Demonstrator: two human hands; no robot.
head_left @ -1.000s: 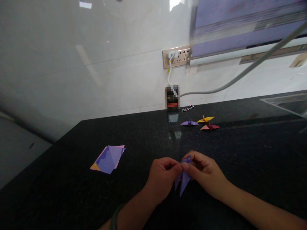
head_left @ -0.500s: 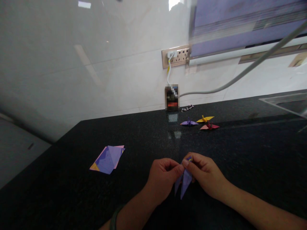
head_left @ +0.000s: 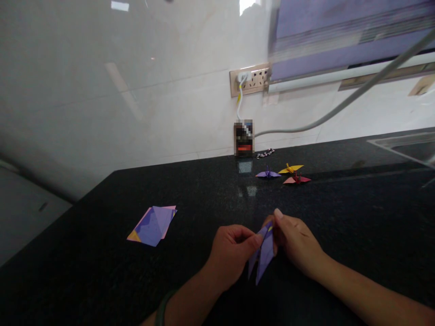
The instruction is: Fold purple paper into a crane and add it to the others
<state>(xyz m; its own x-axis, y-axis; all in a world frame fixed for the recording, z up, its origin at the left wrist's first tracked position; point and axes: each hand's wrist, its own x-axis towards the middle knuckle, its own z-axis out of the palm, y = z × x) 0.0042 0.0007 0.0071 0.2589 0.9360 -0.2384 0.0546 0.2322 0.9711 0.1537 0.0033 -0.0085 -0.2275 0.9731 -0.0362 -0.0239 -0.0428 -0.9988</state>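
My left hand (head_left: 233, 253) is closed, its thumb and fingers pinching a folded purple origami paper (head_left: 266, 254) by its left side. The paper is a narrow diamond with two points hanging down, split by a gap, and a small yellow patch near its top. On the other side, my right hand (head_left: 299, 240) has its thumb raised off the paper. Its other fingers are bent behind the paper's right edge, partly hidden, and seem to touch it. Beyond the hands, a purple paper crane (head_left: 268, 174), a yellow paper crane (head_left: 291, 169) and a red and pink paper crane (head_left: 297, 180) rest on the black counter (head_left: 204, 194).
Purple, pink and yellow paper sheets (head_left: 152, 226) lie overlapped at the left. Against the wall stands a small blurred-out box (head_left: 244, 139), beside a beaded string (head_left: 265, 154). A white cable (head_left: 239, 99) runs from the wall socket (head_left: 249, 80). A grey hose (head_left: 326, 120) crosses at the right.
My right thumb has lifted off the paper and moved up, and the right hand has shifted slightly right. More of the folded paper's upper part shows. The left hand keeps its pinch.
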